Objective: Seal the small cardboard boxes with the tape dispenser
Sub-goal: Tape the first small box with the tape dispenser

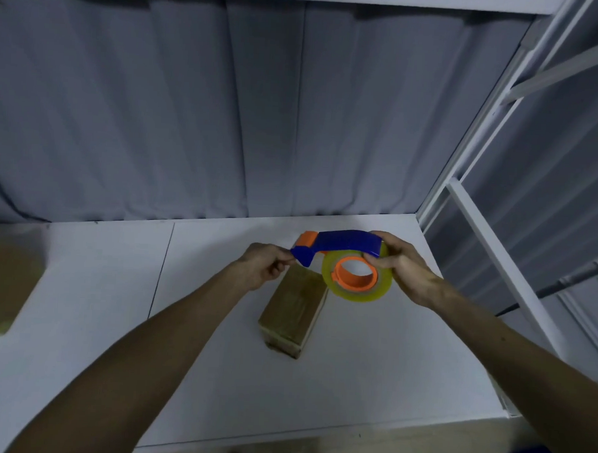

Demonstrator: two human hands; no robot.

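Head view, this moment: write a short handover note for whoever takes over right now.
Left hand pinches the front tip of the tape dispenser; right hand grips its roll end. It is held in the air above the small cardboard box, which lies on the white table, flaps closed. The box top looks glossy, maybe taped already; cannot tell fully. To do: lay tape along the box seam. A blurred brown thing lies at the table's left edge.
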